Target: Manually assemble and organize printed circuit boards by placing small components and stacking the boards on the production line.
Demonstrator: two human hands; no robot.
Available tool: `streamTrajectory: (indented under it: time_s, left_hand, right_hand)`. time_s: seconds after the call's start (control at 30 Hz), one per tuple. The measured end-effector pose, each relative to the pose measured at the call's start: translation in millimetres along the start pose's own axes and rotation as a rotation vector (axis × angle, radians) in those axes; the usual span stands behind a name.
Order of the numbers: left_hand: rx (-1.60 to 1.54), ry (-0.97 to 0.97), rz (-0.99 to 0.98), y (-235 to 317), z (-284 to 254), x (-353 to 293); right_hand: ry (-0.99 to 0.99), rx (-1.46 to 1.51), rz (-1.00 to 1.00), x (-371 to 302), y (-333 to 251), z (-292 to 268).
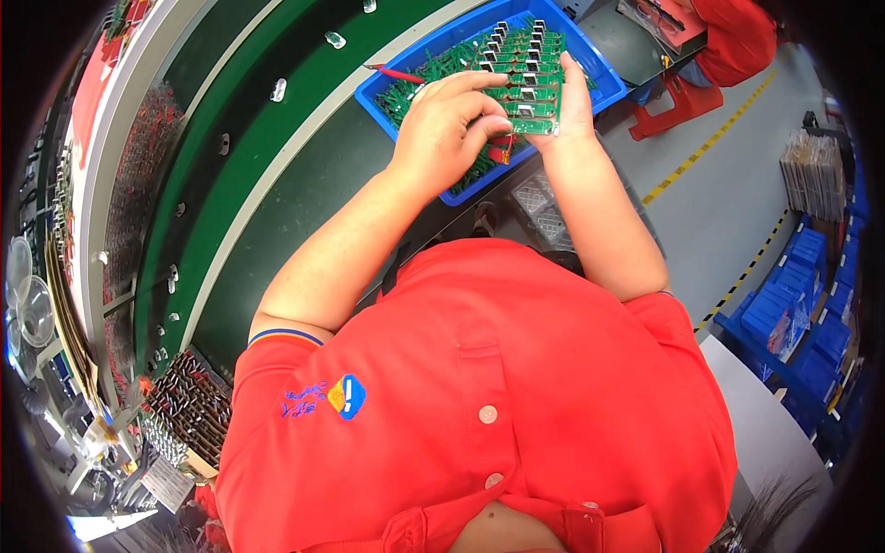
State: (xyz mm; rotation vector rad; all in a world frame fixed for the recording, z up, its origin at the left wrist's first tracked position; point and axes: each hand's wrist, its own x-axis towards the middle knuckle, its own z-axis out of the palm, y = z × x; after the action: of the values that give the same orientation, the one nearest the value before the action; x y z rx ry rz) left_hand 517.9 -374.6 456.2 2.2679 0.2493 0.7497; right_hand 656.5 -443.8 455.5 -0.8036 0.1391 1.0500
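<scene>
My right hand (573, 109) holds a green circuit board panel (544, 92) tilted over a blue bin, its thumb along the right edge. Rows of metal connectors run up the panel. My left hand (449, 129) is closed, its fingertips at the panel's lower left edge. A slim red tool (400, 75) with a dark tip sticks out past that hand on the left. A red piece shows below its fingers too; whether both are one tool I cannot tell. The blue bin (376, 92) underneath is filled with green boards (449, 64).
A green conveyor (249, 111) with small metal parts curves along the left. A box of metal parts (189, 405) sits at lower left. Past a red stool (678, 106), another person in red (737, 41) sits at the upper right. Blue bins (784, 295) stand at the right.
</scene>
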Motion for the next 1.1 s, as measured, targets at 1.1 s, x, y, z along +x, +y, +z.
streamTrajectory:
  time_s: [1.1]
  left_hand:
    - [0.086, 0.168, -0.038, 0, 46, 82]
  right_hand:
    - [-0.221, -0.051, -0.292, 28, -30, -2]
